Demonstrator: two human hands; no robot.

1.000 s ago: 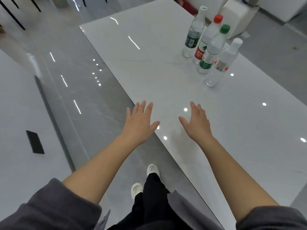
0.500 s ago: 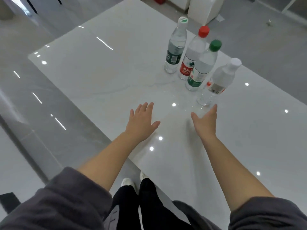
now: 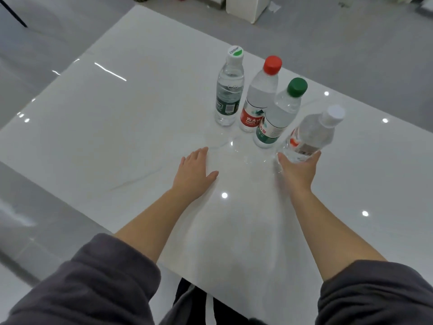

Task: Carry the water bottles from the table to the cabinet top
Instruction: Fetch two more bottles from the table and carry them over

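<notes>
Several clear water bottles stand in a row on the white table point(image 3: 117, 127). From left to right they are a white-and-green-capped bottle point(image 3: 228, 99), a red-capped bottle point(image 3: 257, 102), a green-capped bottle point(image 3: 278, 116) and a white-capped bottle point(image 3: 309, 137). My right hand point(image 3: 298, 171) cups the base of the white-capped bottle, thumb on its left and fingers on its right, still spread. My left hand point(image 3: 195, 175) hovers flat and open over the table, in front of the row and touching no bottle.
The table's near edge runs just in front of my legs, and its left edge borders glossy grey floor point(image 3: 35, 66). A white box-like unit point(image 3: 248, 5) stands on the floor beyond the table's far end.
Both hands moved forward over the table toward the bottles. My right hand went from just short of the white-capped bottle to cupping its base. The bottles stayed in place.
</notes>
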